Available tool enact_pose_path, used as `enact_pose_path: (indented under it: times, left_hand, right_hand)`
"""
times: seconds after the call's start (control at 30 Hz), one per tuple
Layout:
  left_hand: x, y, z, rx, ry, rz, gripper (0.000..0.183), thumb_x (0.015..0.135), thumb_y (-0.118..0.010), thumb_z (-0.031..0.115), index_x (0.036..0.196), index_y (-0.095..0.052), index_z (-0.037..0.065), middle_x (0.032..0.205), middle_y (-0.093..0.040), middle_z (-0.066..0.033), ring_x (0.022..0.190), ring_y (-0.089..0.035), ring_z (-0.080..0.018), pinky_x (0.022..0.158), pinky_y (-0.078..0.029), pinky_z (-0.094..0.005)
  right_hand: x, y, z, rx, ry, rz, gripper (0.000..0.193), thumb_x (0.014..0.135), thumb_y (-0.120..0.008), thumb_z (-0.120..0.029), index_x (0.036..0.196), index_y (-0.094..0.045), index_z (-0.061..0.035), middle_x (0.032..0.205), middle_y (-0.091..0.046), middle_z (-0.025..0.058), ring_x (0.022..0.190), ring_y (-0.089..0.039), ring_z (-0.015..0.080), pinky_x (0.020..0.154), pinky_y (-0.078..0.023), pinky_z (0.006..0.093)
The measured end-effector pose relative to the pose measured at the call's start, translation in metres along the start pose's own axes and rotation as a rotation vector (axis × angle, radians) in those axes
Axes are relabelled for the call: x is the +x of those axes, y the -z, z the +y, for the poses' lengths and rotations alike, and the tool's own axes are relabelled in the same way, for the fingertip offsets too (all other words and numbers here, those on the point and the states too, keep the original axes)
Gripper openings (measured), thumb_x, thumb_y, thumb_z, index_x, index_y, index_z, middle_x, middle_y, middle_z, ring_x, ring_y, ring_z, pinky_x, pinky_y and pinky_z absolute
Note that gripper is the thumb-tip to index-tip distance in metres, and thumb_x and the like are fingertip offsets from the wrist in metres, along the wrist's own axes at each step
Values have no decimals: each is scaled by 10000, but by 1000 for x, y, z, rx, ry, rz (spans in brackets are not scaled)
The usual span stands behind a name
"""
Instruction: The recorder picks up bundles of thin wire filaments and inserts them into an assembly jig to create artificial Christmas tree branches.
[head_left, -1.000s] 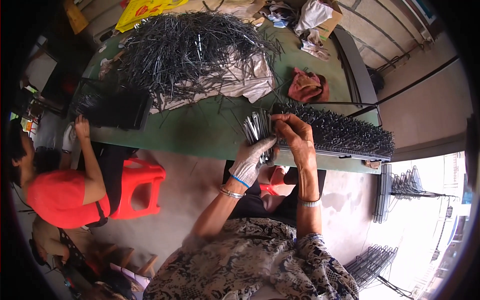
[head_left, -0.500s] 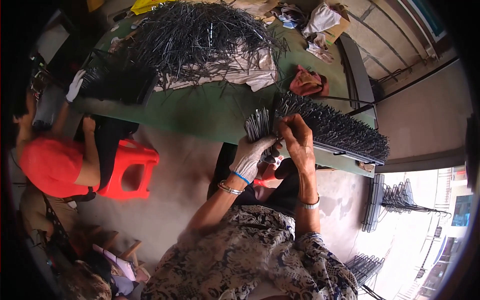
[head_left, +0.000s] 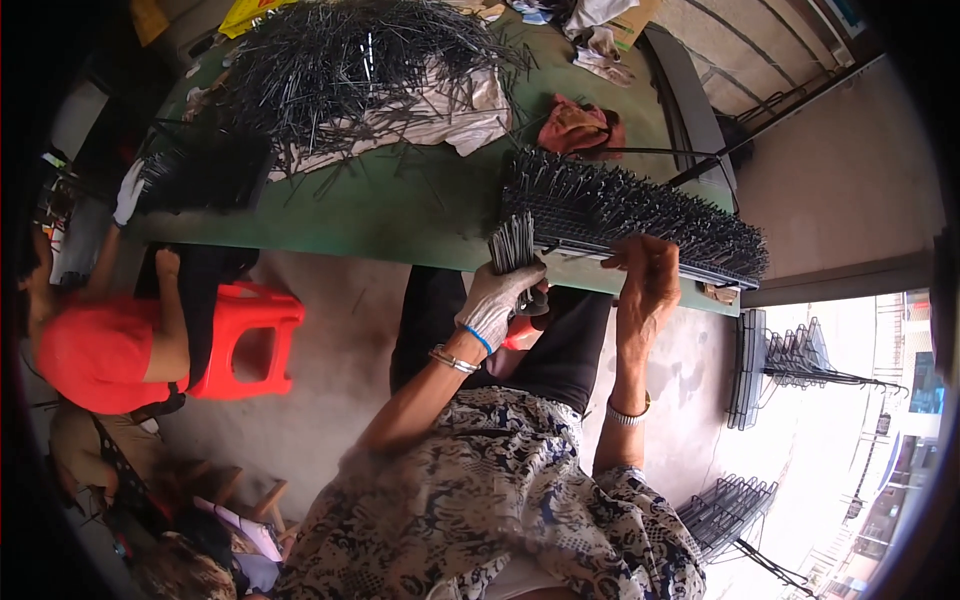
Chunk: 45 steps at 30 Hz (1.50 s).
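My left hand (head_left: 496,300), in a whitish glove with dark fingertips, is closed around a bundle of thin dark metal rods (head_left: 512,243). The rods stand roughly upright, their tops fanning slightly above the fist. My bare right hand (head_left: 650,280) is at the front edge of a long black rack (head_left: 585,252), fingers curled together. Whatever may be between those fingertips is too small to make out. Densely packed dark rods (head_left: 640,205) stand up from the rack, which lies along the table's near right edge.
A big heap of loose dark rods (head_left: 350,75) covers a pale cloth (head_left: 470,115) on the green table (head_left: 350,215). Behind the rack lies a reddish cloth (head_left: 575,125). At left, a person in red (head_left: 100,345) sits by a red stool (head_left: 255,340). Wire racks (head_left: 790,360) stand at right.
My right hand has moved away from the left hand's bundle, rightward to the rack's front edge. The left hand still grips the rods. The whole view has shifted slightly.
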<state>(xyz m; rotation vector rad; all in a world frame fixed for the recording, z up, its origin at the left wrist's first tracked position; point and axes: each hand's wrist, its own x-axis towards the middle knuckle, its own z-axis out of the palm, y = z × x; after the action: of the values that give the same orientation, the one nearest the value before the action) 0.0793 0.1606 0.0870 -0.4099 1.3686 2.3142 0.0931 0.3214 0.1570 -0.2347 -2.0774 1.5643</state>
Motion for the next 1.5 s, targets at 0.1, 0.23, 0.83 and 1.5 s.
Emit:
enact_pose_path:
  times: [0.1, 0.23, 0.83, 1.5]
  left_hand:
    - [14, -9, -7, -67, 89, 6, 182, 843, -718, 145, 864, -655, -24, 736, -655, -85, 644, -669, -207, 546, -546, -284]
    - [19, -8, -22, -204, 214, 47, 188, 858, -713, 167, 923, -655, -1, 739, -650, -72, 647, -668, -191, 562, -589, -307]
    - [13, -11, -17, -316, 182, 33, 170, 865, -703, 176, 861, -658, 12, 719, -666, -69, 541, -620, -134, 463, -500, -260]
    - [1, -19, -1, -147, 46, -37, 207, 848, -722, 185, 913, -669, -4, 693, -661, -64, 540, -623, -137, 458, -482, -257]
  right_hand:
    - [21, -4, 14, -9, 116, 81, 70, 957, -540, -52, 995, -571, -3, 858, -677, 72, 687, -623, 99, 630, -475, 217]
    - [39, -22, 33, -99, 156, 22, 75, 943, -565, -62, 991, -578, -6, 840, -679, 62, 654, -627, 95, 604, -477, 229]
    - [76, -49, 66, -717, 497, -106, 16, 842, -635, -110, 850, -622, -103, 891, -577, 105, 793, -592, 293, 647, -474, 404]
    - [42, -29, 28, 50, -117, -589, 119, 891, -595, -64, 966, -601, 29, 762, -649, 92, 642, -588, 109, 580, -465, 259]
